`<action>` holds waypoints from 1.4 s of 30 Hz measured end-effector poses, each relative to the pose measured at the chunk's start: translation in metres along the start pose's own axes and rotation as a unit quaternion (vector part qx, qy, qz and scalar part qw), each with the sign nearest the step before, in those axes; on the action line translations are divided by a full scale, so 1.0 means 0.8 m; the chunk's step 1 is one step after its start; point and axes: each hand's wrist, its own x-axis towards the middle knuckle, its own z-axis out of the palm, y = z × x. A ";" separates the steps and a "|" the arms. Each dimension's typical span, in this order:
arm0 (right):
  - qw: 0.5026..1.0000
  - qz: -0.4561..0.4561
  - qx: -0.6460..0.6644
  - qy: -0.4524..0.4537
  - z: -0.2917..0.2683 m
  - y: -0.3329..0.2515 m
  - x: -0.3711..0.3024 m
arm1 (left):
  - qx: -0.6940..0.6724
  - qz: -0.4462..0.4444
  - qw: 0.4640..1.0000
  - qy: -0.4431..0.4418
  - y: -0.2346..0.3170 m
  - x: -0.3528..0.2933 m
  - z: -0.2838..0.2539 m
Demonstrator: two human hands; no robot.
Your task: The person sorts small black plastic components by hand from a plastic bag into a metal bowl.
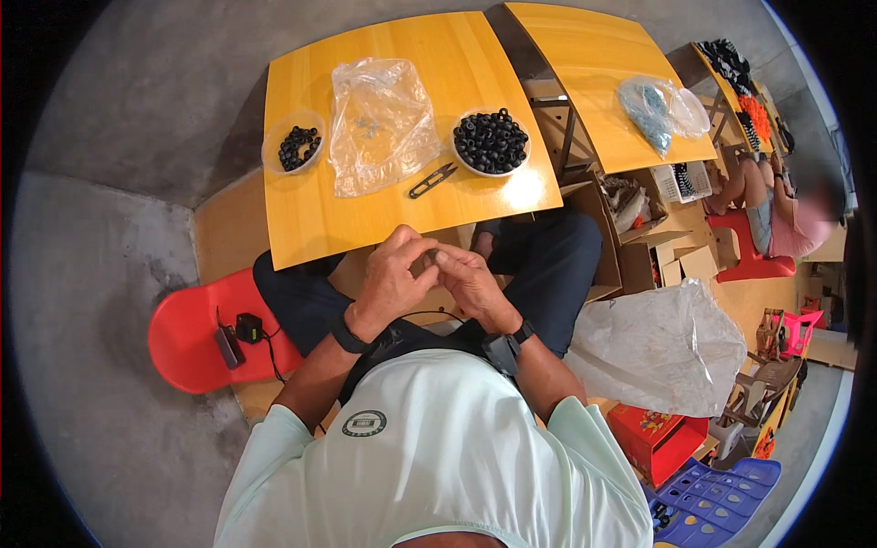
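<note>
Just off the near edge of the yellow table [320,219], my left hand [395,281] and my right hand [470,281] meet fingertip to fingertip. Both are closed in a pinch around a small dark piece that the fingers mostly hide. On the table, a round tub [490,170] at the right is heaped with small black parts. A second tub [293,167] at the left holds fewer of them. Between the tubs lies a crumpled clear plastic bag [384,151] with several small pale metallic bits on it. A pair of thread snips [431,181] lies beside the bag.
A red stool [196,338] at my left carries a small black device and cable. To the right are another yellow table [594,64], a bag of bluish pieces [650,114], cardboard boxes [681,265] and a whitish sack [662,347]. A seated person [790,219] works at far right.
</note>
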 end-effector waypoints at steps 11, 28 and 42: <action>0.995 -0.037 0.033 -0.088 -0.003 -0.011 0.000 | -0.109 -0.050 0.993 -0.021 -0.002 0.011 0.001; 0.984 -0.059 -0.168 -0.029 0.016 -0.021 -0.007 | -0.256 -0.064 0.962 -0.066 -0.016 -0.002 0.006; 0.989 -0.040 0.116 -0.077 -0.004 -0.032 -0.003 | -0.383 -0.168 0.908 -0.042 -0.053 -0.017 -0.013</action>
